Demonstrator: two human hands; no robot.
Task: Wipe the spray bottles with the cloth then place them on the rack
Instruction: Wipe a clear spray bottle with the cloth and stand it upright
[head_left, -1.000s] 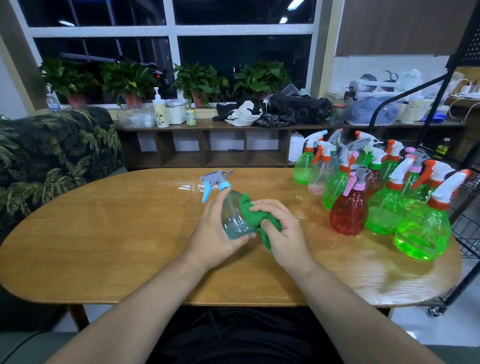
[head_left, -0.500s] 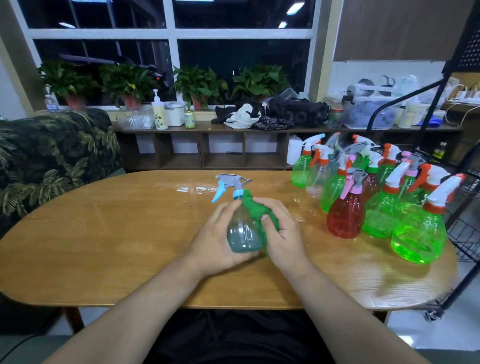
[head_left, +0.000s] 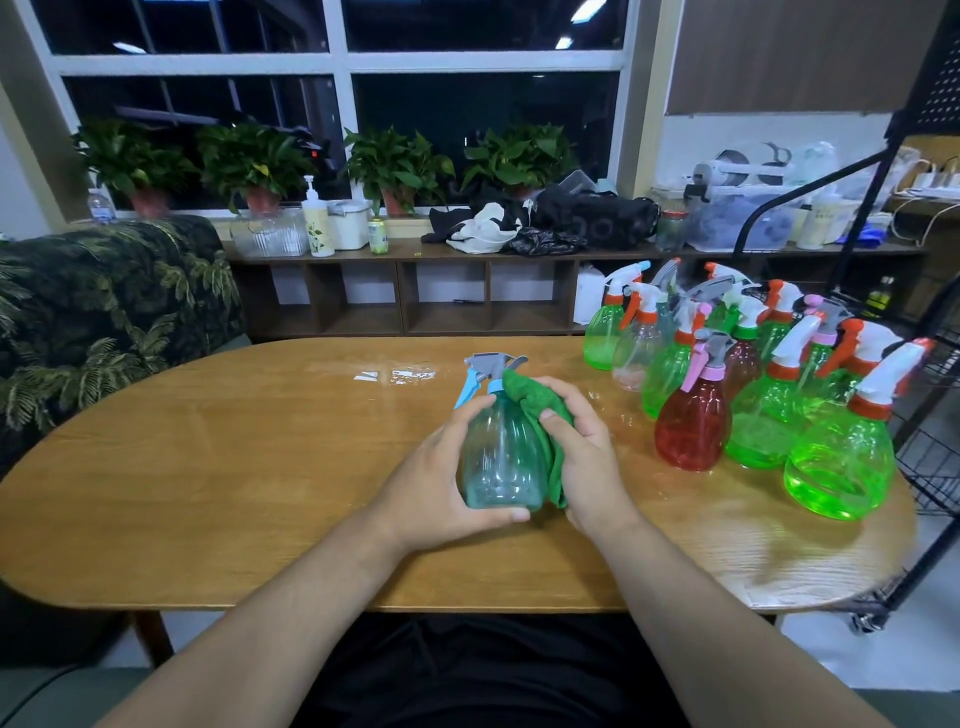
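teal spray bottle (head_left: 501, 457) upright over the tabletop (head_left: 208, 467): left hand (head_left: 436, 488) fingers (head_left: 470, 415) wrap its belly, right hand (head_left: 587, 462) pinches the green cloth (head_left: 524, 395) against its right side; the rack (head_left: 930, 467) lies rightward, nearer that hand.

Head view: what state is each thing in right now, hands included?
Teal clear plastic spray bottle: upright, gripped, sprayer on.
Green cloth: bunched against that bottle's neck and side.
Left hand: grips the bottle.
Right hand: holds the cloth.
Red translucent spray bottle: standing on the wooden table, untouched.
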